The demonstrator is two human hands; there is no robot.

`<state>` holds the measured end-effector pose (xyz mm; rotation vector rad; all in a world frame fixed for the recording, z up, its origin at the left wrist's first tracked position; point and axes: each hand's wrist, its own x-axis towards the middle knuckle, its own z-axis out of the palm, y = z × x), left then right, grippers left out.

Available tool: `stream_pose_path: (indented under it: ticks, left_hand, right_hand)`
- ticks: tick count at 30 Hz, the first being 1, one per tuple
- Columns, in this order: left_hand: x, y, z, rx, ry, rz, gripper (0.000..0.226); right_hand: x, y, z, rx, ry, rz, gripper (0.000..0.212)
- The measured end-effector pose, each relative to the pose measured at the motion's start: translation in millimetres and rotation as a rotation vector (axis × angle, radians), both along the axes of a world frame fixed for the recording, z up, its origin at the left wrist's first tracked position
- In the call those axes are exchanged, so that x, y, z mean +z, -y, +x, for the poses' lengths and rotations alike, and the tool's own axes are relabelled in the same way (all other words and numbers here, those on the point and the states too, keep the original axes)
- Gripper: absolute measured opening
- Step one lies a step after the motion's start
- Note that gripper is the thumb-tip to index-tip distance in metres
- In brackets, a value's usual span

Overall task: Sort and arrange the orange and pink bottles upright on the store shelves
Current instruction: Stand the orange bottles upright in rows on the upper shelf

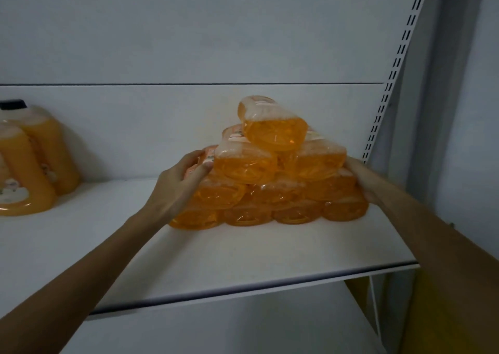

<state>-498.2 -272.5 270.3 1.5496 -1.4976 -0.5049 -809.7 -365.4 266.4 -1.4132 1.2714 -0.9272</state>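
Several orange bottles lie on their sides in a pyramid pile (270, 181) on the white shelf (243, 259), bottoms toward me. The top bottle (272, 125) rests at a tilt on the heap. My left hand (178, 183) grips a bottle (216, 194) on the left flank of the pile, thumb on its upper side. My right hand (364, 178) lies against the right flank, its fingers hidden behind the bottles. No pink bottle is in view.
Two larger orange bottles (35, 159) with a black cap stand tilted at the shelf's far left. A slotted upright rail (391, 78) bounds the shelf on the right. A lower shelf (216, 332) shows beneath, and a yellow surface (445, 313) at bottom right.
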Motion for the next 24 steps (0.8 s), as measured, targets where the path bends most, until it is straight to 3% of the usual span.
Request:
stream_pose_path:
  ticks: [3, 8, 12, 16, 18, 21, 23, 24]
  left_hand:
    - [-0.3, -10.9, 22.7, 0.050, 0.002, -0.020, 0.050]
    - [3.6, -33.1, 61.7, 0.086, 0.050, -0.039, 0.054]
    - [7.8, -46.8, 80.6, 0.125, 0.072, -0.015, 0.073]
    - [27.3, -50.9, 83.1, 0.141, 0.092, -0.046, 0.072]
    - [46.2, -49.3, 76.3, 0.111, 0.131, -0.071, 0.065]
    - [74.0, -41.0, 55.5, 0.034, 0.175, -0.093, 0.043]
    - [85.4, -28.8, 43.4, -0.026, 0.172, -0.041, 0.045]
    - [87.9, -22.4, 40.1, -0.062, 0.156, 0.005, 0.056]
  right_hand:
    - [-0.4, -1.3, 26.3, 0.024, -0.026, -0.005, 0.041]
    - [3.6, -11.2, 74.9, 0.066, -0.041, -0.019, 0.059]
    - [4.7, -13.4, 97.7, 0.123, -0.090, -0.035, 0.059]
    - [22.0, -16.5, 98.7, 0.185, -0.411, -0.040, 0.064]
    - [37.7, -13.3, 100.5, 0.086, -0.566, -0.189, 0.053]
    - [69.8, -13.4, 121.3, -0.097, -0.477, -0.407, 0.055]
    - [88.3, -18.0, 146.8, -0.080, -0.442, -0.473, 0.060]
    - [95.5, -20.8, 161.1, -0.014, -0.479, -0.477, 0.064]
